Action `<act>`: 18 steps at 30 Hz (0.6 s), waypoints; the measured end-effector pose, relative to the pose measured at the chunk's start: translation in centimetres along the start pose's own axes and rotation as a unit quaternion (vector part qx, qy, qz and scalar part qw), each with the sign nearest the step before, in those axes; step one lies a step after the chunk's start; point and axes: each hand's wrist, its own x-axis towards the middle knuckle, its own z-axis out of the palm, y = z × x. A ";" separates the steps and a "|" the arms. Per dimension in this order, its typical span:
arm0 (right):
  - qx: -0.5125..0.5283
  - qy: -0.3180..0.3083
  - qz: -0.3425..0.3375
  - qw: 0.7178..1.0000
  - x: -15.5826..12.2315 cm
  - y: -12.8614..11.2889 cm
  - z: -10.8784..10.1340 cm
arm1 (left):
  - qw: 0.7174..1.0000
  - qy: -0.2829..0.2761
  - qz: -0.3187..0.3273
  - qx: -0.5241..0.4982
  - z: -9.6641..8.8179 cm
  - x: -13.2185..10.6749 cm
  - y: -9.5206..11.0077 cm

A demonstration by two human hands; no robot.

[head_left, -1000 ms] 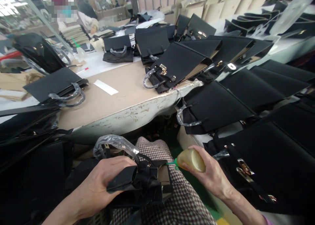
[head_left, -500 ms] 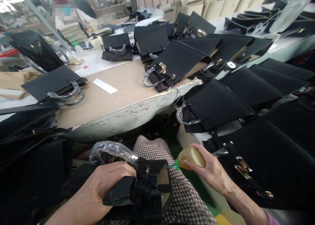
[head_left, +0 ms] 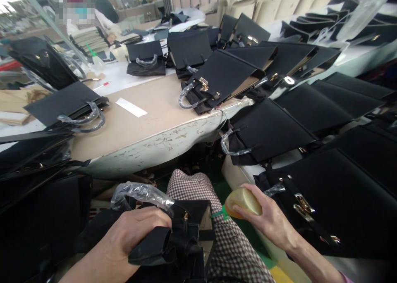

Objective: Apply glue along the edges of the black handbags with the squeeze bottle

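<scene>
A black handbag [head_left: 173,241] lies on my lap over checked trousers [head_left: 229,250]. My left hand [head_left: 133,233] is closed on its folded top edge, beside its plastic-wrapped handle [head_left: 139,192]. My right hand [head_left: 266,219] grips a small yellowish squeeze bottle [head_left: 243,200]. The bottle's green nozzle [head_left: 218,213] points left at the bag's open side, close to it.
A beige worktable [head_left: 149,126] with a chipped front edge stands ahead, bearing black handbags [head_left: 217,82] and a white paper strip [head_left: 130,107]. Many more black bags [head_left: 310,109] overlap on the right. Dark bags [head_left: 34,163] pile at the left. Another person works at the far back.
The bag on my lap and my left hand sit slightly lower in view. The bottle stays next to the bag's opening, with its nozzle a little lower.
</scene>
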 end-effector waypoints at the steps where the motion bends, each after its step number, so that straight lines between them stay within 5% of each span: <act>1: -0.003 0.016 -0.002 1.000 0.0 0.2 0.1 | 1.000 -0.003 -0.004 0.005 0.0 0.0 0.0; 9: -0.004 0.043 -0.026 0.999 -0.8 0.4 0.7 | 1.000 -0.007 -0.010 -0.011 0.3 -0.1 0.4; 18: 0.034 -0.024 0.028 0.999 -1.8 -0.8 -0.4 | 0.999 -0.028 -0.019 0.016 0.6 -0.5 0.7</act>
